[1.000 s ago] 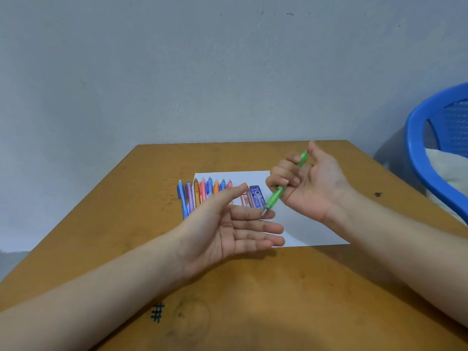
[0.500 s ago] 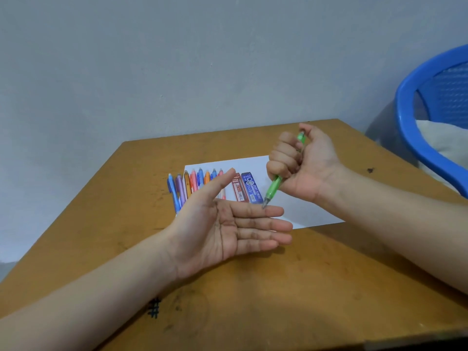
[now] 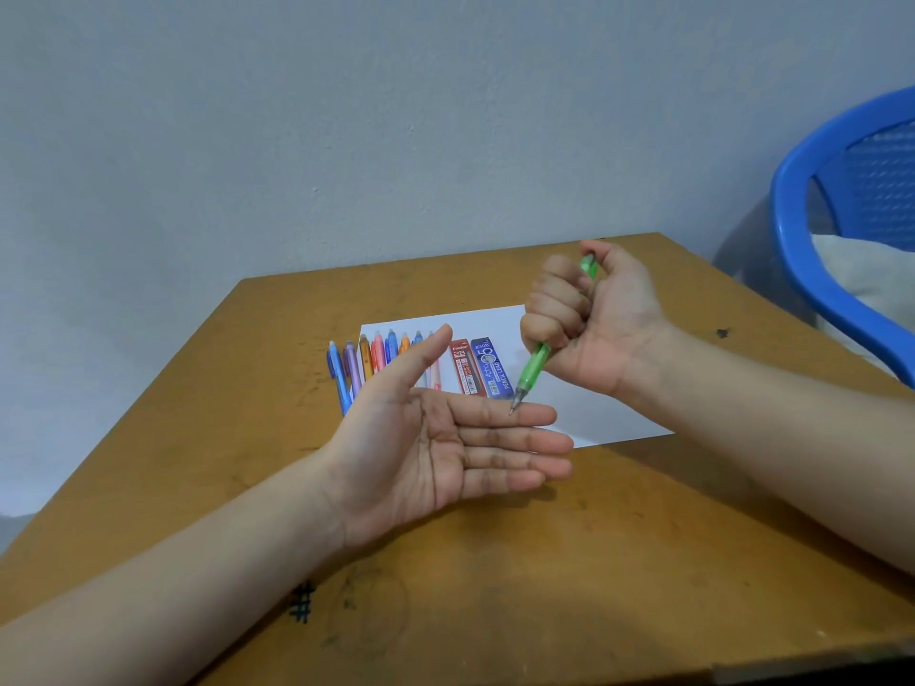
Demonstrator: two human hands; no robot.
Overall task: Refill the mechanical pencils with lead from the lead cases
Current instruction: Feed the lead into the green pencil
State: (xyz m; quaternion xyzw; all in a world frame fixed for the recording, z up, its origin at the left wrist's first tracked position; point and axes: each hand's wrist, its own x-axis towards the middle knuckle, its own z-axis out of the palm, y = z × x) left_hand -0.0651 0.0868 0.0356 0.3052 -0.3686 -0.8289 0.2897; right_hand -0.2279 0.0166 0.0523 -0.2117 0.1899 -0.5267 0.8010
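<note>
My right hand (image 3: pixel 589 319) grips a green mechanical pencil (image 3: pixel 532 371) in a fist, thumb over its top end, tip pointing down. The tip meets the index finger of my left hand (image 3: pixel 445 448), which lies palm up with straight fingers above the table. Behind the left hand, several coloured mechanical pencils (image 3: pixel 366 361) lie side by side across the left edge of a white sheet of paper (image 3: pixel 604 413). A red lead case (image 3: pixel 464 366) and a blue lead case (image 3: pixel 491 368) lie next to them on the sheet.
The wooden table (image 3: pixel 544 561) carries pen marks near its front. A grey wall stands just behind its far edge. A blue plastic chair (image 3: pixel 817 190) with a pale cloth on it stands off the right side.
My right hand's fingers curled into a fist round the green pencil, thumb on its top, and the tip came down onto my left index finger. The left hand stayed open.
</note>
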